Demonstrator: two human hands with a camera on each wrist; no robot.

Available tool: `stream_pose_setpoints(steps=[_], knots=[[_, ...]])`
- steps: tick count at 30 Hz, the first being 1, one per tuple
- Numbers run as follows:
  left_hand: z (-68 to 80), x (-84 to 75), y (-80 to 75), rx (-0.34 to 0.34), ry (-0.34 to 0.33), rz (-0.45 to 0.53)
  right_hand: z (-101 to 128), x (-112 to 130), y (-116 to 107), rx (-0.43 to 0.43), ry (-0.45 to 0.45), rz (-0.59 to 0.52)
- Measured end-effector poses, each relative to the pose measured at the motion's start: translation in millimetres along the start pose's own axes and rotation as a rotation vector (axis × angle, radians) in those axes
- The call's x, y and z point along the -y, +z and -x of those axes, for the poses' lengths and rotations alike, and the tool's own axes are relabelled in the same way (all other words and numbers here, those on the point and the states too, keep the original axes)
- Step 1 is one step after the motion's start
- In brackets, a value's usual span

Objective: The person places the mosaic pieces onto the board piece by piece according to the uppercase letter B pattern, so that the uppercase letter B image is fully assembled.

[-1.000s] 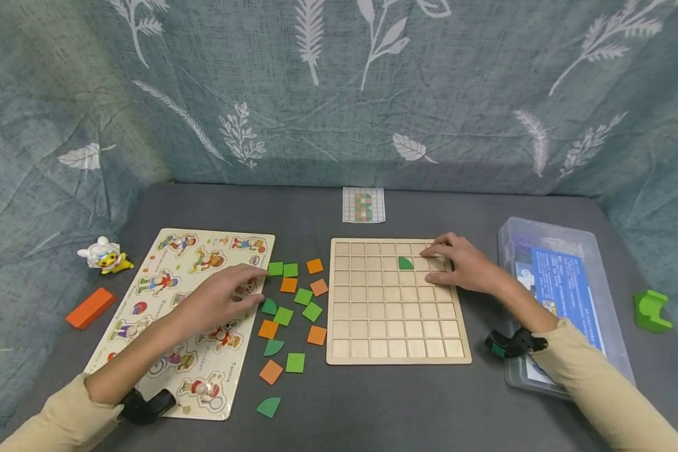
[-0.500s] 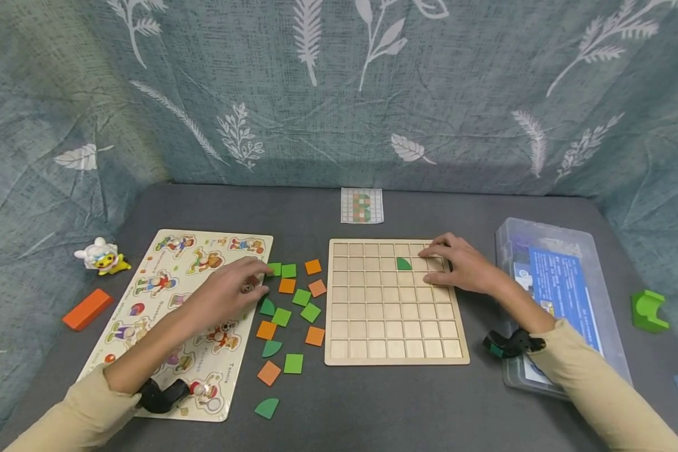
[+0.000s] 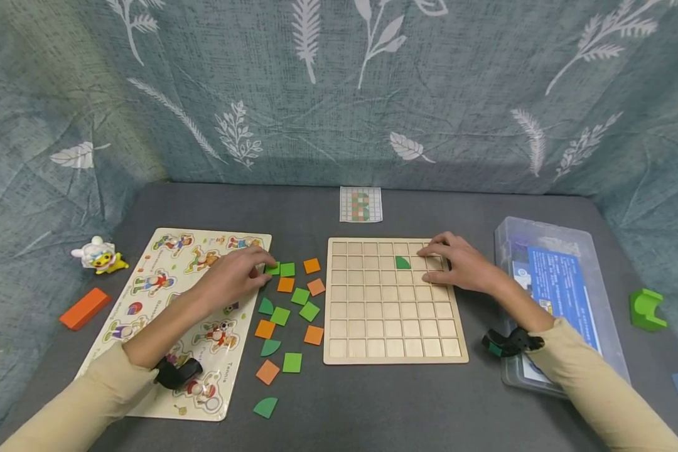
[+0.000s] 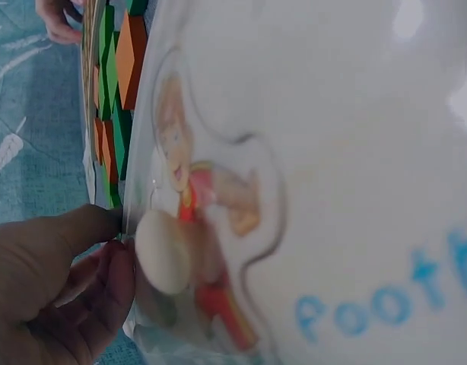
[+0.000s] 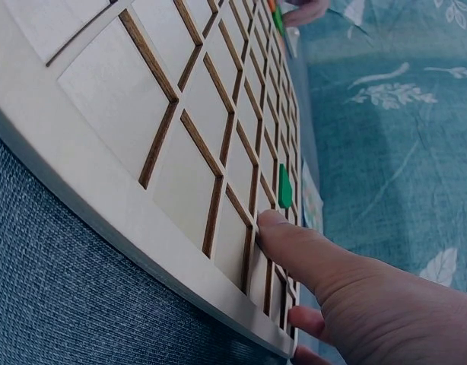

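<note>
My left hand (image 3: 231, 276) reaches over the picture puzzle board (image 3: 217, 364), its fingertips at a light green square tile (image 3: 273, 269). Thumb and forefinger lie around that tile's near side; whether they touch it is hard to tell. In the left wrist view, the left hand (image 4: 58, 281) is beside the puzzle's edge. My right hand (image 3: 463, 262) rests with spread fingers on the right side of the wooden grid board (image 3: 395, 361). A dark green quarter-circle tile (image 3: 403, 263) lies in an upper cell, left of the right fingertips. The right wrist view shows the right thumb (image 5: 302, 247) on the grid.
Several green and orange tiles (image 3: 280, 316) lie scattered between the two boards. A small pattern card (image 3: 361, 204) lies behind the grid. A clear plastic box (image 3: 587, 276) stands right. An orange block (image 3: 85, 309) and a toy figure (image 3: 99, 255) are left, a green block (image 3: 648, 310) far right.
My left hand has moved slightly right and away from me, bringing its fingertips to the light green square tile. My right hand and the tile on the grid have stayed in place.
</note>
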State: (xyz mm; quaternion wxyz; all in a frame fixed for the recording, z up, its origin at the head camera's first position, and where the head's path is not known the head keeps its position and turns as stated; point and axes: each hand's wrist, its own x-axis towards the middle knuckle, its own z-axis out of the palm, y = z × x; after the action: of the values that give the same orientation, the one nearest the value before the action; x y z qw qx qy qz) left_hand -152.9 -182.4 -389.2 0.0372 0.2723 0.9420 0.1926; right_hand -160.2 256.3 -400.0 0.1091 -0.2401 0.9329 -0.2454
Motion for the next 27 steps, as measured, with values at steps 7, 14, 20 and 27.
stream_pose_setpoints(steps=[7, 14, 20, 27], knots=[[-24.3, -14.7, -8.7, -0.025, -0.009, 0.046, -0.3, 0.3, -0.8, 0.000, 0.004, 0.002], [-79.7, -82.0, 20.2, 0.083, 0.223, 0.036, 0.6, -0.4, -0.2, -0.006, 0.007, -0.001], [-114.1, -115.4, 44.5, 0.115, 0.340, -0.041, -0.9, -0.1, 0.4, -0.010, -0.012, 0.002], [-125.5, -120.5, 53.0, 0.137, 0.339, -0.094, -0.4, 0.5, -0.9, -0.004, -0.009, 0.003]])
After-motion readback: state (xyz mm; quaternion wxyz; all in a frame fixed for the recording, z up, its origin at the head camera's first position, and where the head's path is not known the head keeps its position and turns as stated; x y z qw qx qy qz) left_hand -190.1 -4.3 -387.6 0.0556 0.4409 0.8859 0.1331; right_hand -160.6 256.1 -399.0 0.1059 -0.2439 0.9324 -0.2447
